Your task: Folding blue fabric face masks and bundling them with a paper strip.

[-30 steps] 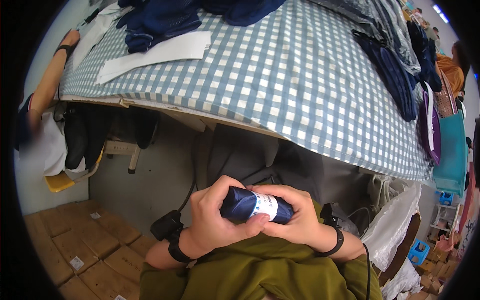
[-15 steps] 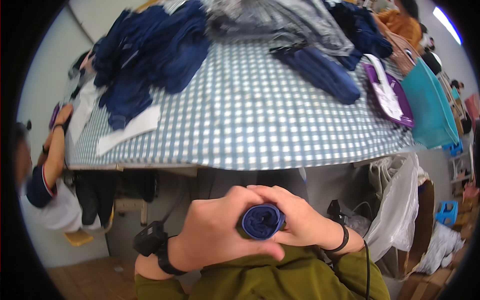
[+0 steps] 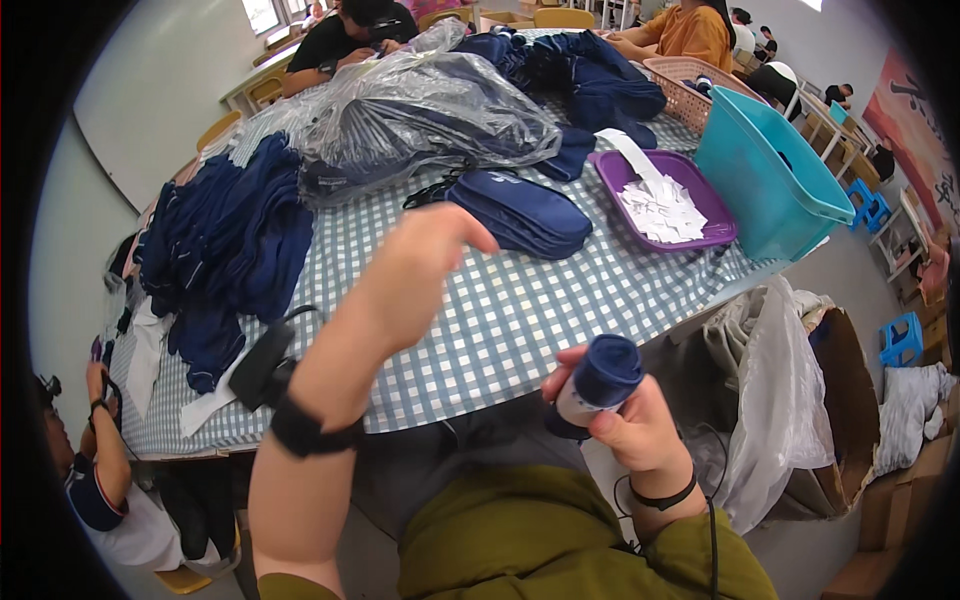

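Note:
In my right hand (image 3: pixel 635 425) is an upright roll of navy cloth (image 3: pixel 608 372), with a pale band around its lower part. The fingers are wrapped round it, just in front of the table's near edge. My left hand (image 3: pixel 415 270) is raised over the table, holding nothing that I can see. Its thumb sticks out to the right; the other fingers are mostly hidden and slightly blurred. Just beyond it lies a stack of flat navy cloth pieces (image 3: pixel 525 215) with rounded ends and black cords at the left.
A checked cloth (image 3: pixel 480 350) covers the table. On it are a navy garment heap (image 3: pixel 230 240), a clear plastic bag (image 3: pixel 420 120), a purple tray (image 3: pixel 720 235) of white slips, a teal bin (image 3: pixel 770 180) and a pink basket (image 3: pixel 680 95). Other people sit around it.
Both hands were together around the roll near my body. My left hand has let go and moved forward over the table; my right has carried the roll rightward. The view has tilted up.

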Demonstrator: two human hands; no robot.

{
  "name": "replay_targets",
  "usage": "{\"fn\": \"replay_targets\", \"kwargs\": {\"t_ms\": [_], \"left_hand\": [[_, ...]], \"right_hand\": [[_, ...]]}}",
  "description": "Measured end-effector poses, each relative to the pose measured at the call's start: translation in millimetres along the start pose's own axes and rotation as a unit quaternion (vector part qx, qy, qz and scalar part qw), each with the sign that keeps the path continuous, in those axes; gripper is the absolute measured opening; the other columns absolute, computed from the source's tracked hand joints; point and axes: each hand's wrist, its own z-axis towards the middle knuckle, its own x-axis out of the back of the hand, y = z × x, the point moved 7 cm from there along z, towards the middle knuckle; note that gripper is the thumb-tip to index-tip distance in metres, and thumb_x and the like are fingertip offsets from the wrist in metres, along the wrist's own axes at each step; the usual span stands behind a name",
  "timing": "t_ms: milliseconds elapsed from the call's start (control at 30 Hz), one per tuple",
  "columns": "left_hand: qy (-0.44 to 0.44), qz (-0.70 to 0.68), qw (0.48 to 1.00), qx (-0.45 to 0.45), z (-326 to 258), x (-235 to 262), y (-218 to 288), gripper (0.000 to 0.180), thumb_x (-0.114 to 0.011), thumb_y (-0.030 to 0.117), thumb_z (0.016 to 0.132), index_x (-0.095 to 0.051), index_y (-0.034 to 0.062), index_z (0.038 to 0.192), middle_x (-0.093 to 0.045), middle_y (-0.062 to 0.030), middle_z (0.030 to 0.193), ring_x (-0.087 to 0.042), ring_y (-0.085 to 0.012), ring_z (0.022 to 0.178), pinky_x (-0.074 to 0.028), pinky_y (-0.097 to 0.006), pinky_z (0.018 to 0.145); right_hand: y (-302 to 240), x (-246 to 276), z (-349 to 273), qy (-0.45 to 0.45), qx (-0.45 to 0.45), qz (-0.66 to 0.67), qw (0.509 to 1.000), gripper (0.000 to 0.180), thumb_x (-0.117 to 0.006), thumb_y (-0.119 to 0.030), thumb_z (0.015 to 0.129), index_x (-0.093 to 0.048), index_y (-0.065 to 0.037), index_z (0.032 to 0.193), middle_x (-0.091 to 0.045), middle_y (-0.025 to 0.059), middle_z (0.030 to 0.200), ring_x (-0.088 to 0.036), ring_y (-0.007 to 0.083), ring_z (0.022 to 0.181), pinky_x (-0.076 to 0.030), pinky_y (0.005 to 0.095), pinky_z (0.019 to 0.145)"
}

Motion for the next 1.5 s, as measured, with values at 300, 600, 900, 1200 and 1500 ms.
{"fn": "replay_targets", "kwargs": {"t_ms": [300, 600, 900, 1200, 1500], "left_hand": [[-0.037, -0.314, 0.936, 0.157, 27, -138, 24, 0.038, -0.044, 0.013, 0.092, -0.063, -0.0029, 0.121, -0.041, 0.0089, 0.068, -0.034, -0.0015, 0.060, -0.026, -0.019, 0.053], [0.148, -0.121, 0.982, 0.009, 23, -101, 125, 0.031, -0.045, 0.020, 0.099, -0.062, -0.0031, 0.109, -0.038, 0.0079, 0.068, -0.029, -0.0001, 0.056, -0.022, -0.021, 0.050], [0.008, -0.049, 0.998, 0.025, 118, -183, 62, 0.040, -0.043, 0.025, 0.104, -0.055, -0.0103, 0.119, -0.067, -0.0216, 0.095, -0.065, -0.0323, 0.084, -0.048, -0.041, 0.074], [0.051, -0.126, 0.990, 0.023, 56, -130, 82, 0.046, -0.053, 0.010, 0.098, -0.043, -0.0059, 0.140, -0.047, -0.0173, 0.139, -0.053, -0.0325, 0.127, -0.044, -0.040, 0.104], [0.051, 0.078, 0.996, -0.005, -77, -91, 103, 0.018, -0.067, 0.005, 0.081, -0.070, 0.0029, 0.098, -0.068, -0.0151, 0.103, -0.067, -0.0286, 0.092, -0.054, -0.036, 0.079]], "right_hand": [[-53, 80, -25, 0.164, 0.103, -0.039, 0.980, 0.063, -0.092, -0.018, 0.068, -0.065, 0.008, 0.119, -0.069, 0.0203, 0.120, -0.067, 0.0246, 0.109, -0.052, 0.0383, 0.098], [-71, 120, -52, 0.231, 0.142, -0.039, 0.962, 0.062, -0.091, -0.015, 0.071, -0.064, 0.007, 0.122, -0.069, 0.0179, 0.120, -0.067, 0.0238, 0.110, -0.051, 0.0373, 0.099], [-65, 135, -55, 0.208, 0.125, 0.011, 0.970, 0.065, -0.081, -0.031, 0.084, -0.055, 0.008, 0.129, -0.068, 0.0205, 0.118, -0.068, 0.0235, 0.105, -0.053, 0.0372, 0.095], [-55, 135, -54, 0.229, 0.121, 0.033, 0.965, 0.062, -0.075, -0.037, 0.090, -0.048, -0.001, 0.131, -0.062, 0.0110, 0.117, -0.062, 0.0172, 0.103, -0.051, 0.0341, 0.092], [-80, 94, -45, 0.203, 0.208, -0.347, 0.892, 0.075, -0.079, -0.031, 0.086, -0.041, 0.005, 0.139, -0.057, 0.0140, 0.121, -0.058, 0.0230, 0.109, -0.045, 0.0359, 0.096]]}}
